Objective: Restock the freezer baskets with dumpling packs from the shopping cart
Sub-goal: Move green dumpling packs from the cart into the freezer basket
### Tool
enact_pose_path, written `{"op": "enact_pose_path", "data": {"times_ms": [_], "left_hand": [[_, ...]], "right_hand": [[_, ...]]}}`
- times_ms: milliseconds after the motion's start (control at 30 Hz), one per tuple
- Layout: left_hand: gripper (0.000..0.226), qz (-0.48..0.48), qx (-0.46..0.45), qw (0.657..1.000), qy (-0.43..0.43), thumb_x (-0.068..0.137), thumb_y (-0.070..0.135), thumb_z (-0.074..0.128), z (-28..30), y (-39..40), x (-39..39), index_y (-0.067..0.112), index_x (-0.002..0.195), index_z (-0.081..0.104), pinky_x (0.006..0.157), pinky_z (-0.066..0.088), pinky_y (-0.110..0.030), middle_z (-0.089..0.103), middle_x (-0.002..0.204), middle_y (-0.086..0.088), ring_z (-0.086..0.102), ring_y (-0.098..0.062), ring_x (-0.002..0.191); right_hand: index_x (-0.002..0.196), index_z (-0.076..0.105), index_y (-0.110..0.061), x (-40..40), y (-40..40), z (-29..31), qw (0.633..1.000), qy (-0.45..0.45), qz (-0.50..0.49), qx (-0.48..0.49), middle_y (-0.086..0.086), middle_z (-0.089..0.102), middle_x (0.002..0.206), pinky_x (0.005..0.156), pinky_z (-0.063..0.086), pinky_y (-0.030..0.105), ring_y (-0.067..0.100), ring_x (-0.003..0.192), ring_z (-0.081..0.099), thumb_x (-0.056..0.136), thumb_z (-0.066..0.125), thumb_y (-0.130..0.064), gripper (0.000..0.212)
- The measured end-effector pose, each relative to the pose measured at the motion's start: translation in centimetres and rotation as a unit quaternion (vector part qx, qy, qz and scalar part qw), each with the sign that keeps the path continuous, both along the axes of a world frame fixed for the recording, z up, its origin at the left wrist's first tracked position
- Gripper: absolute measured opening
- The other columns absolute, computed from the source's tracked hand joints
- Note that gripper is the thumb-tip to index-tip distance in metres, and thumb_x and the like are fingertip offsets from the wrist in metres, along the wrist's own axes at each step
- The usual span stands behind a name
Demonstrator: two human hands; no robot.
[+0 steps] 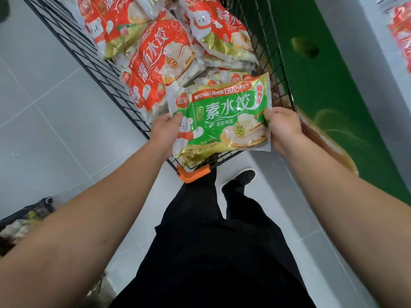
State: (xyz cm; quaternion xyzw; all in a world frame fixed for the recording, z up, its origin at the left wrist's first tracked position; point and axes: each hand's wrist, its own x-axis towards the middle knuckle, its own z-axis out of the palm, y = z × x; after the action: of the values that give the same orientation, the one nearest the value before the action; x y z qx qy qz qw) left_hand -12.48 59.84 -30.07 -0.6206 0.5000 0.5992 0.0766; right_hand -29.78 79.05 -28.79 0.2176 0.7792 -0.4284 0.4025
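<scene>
A green dumpling pack (220, 116) is held flat above the near end of the black wire shopping cart (93, 61). My left hand (164, 131) grips its left edge, thumb on top. Its right edge is gripped by my right hand (283, 127). Inside the cart lie several red dumpling packs (160, 61), piled against each other. More red packs (400, 30) show at the top right, blurred, above a white freezer edge.
A green freezer side panel (329, 96) runs along the cart's right side. An orange bumper (193, 174) caps the cart's near corner. My black trousers and shoe (242, 177) stand on grey floor tiles. A dark cluttered object (24, 216) sits at the lower left.
</scene>
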Motion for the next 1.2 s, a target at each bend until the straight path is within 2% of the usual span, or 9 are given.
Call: {"op": "enact_pose_path", "data": {"times_ms": [100, 200, 367, 500, 633, 900, 1000, 1100, 1200], "left_hand": [[0.034, -0.002, 0.008, 0.999, 0.034, 0.09, 0.04, 0.063, 1.4, 1.1, -0.9, 0.014, 0.111, 0.069, 0.093, 0.055, -0.05, 0.075, 0.108, -0.005, 0.074, -0.027, 0.093], [0.024, -0.048, 0.008, 0.997, 0.062, 0.092, 0.036, 0.065, 3.6, 3.5, -3.0, 0.013, 0.094, 0.07, 0.089, 0.058, -0.05, 0.077, 0.096, -0.007, 0.074, -0.029, 0.092], [0.054, -0.144, 0.01, 0.982, 0.119, 0.072, 0.053, 0.071, 6.6, 9.0, -7.7, 0.003, 0.091, 0.064, 0.094, 0.052, -0.061, 0.072, 0.094, -0.016, 0.073, -0.032, 0.093], [0.029, -0.182, -0.001, 0.974, 0.137, 0.088, 0.032, 0.072, 9.3, 15.1, -12.0, 0.008, 0.075, 0.061, 0.087, 0.058, -0.048, 0.075, 0.083, -0.007, 0.073, -0.025, 0.086], [0.024, -0.223, -0.034, 0.961, 0.159, 0.089, 0.026, 0.071, 11.1, 22.7, -16.3, 0.006, 0.079, 0.063, 0.081, 0.059, -0.054, 0.074, 0.085, -0.013, 0.072, -0.027, 0.079], [0.016, -0.292, 0.016, 0.939, 0.18, 0.078, 0.024, 0.073, 11.3, 33.7, -23.5, 0.01, 0.071, 0.075, 0.091, 0.055, -0.059, 0.076, 0.093, -0.02, 0.073, -0.035, 0.095], [0.023, -0.332, 0.015, 0.928, 0.171, 0.074, 0.024, 0.074, 11.7, 36.6, -26.9, 0.001, 0.077, 0.068, 0.092, 0.054, -0.061, 0.074, 0.096, -0.02, 0.072, -0.035, 0.097], [0.016, -0.377, -0.011, 0.91, 0.172, 0.081, 0.019, 0.071, 13.0, 39.6, -30.8, 0.011, 0.076, 0.059, 0.096, 0.051, -0.057, 0.065, 0.088, -0.013, 0.069, -0.026, 0.084], [0.015, -0.416, -0.002, 0.894, 0.169, 0.091, 0.016, 0.067, 12.8, 42.0, -35.1, 0.006, 0.102, 0.065, 0.098, 0.053, -0.05, 0.067, 0.106, -0.013, 0.074, -0.021, 0.076]], "right_hand": [[0.066, 0.063, -0.015, 0.5, 2.4, 1.4, 0.998, 0.01, -0.053, -0.01, 0.01, 0.073, 0.081, 0.082, 0.058, 0.055, 0.035, 0.089, 0.072, 0.091, 0.056, -0.005, 0.028], [0.074, 0.066, -0.013, 0.3, 6.4, 3.1, 0.992, 0.023, -0.12, -0.028, 0.012, 0.076, 0.09, 0.085, 0.058, 0.055, 0.034, 0.092, 0.072, 0.093, 0.056, -0.007, 0.023], [0.082, 0.066, -0.012, -0.5, 15.1, 6.0, 0.974, 0.057, -0.217, -0.03, 0.014, 0.074, 0.097, 0.088, 0.057, 0.053, 0.032, 0.096, 0.072, 0.095, 0.055, -0.008, 0.017], [0.08, 0.069, -0.013, -1.1, 21.7, 7.4, 0.958, 0.086, -0.272, -0.029, 0.009, 0.075, 0.092, 0.087, 0.058, 0.052, 0.03, 0.092, 0.072, 0.094, 0.056, -0.011, 0.019], [0.07, 0.065, -0.015, -2.2, 29.3, 8.5, 0.94, 0.116, -0.318, -0.048, 0.01, 0.073, 0.085, 0.088, 0.055, 0.057, 0.033, 0.091, 0.071, 0.091, 0.056, -0.008, 0.023], [0.08, 0.068, -0.012, -4.4, 40.7, 11.2, 0.91, 0.151, -0.382, -0.054, 0.012, 0.076, 0.095, 0.089, 0.057, 0.052, 0.031, 0.096, 0.071, 0.093, 0.053, -0.013, 0.019], [0.079, 0.065, -0.011, -6.5, 43.2, 11.5, 0.903, 0.155, -0.398, -0.056, 0.016, 0.075, 0.095, 0.087, 0.057, 0.053, 0.033, 0.095, 0.072, 0.095, 0.051, -0.011, 0.021], [0.08, 0.065, -0.012, -9.3, 45.2, 11.1, 0.895, 0.151, -0.417, -0.046, 0.011, 0.074, 0.089, 0.088, 0.058, 0.049, 0.03, 0.093, 0.072, 0.094, 0.053, -0.011, 0.019], [0.083, 0.066, -0.011, -12.7, 46.7, 10.7, 0.897, 0.146, -0.417, -0.021, 0.009, 0.073, 0.088, 0.056, 0.053, 0.026, 0.023, 0.08, 0.07, 0.094, 0.05, -0.01, 0.019]]}}
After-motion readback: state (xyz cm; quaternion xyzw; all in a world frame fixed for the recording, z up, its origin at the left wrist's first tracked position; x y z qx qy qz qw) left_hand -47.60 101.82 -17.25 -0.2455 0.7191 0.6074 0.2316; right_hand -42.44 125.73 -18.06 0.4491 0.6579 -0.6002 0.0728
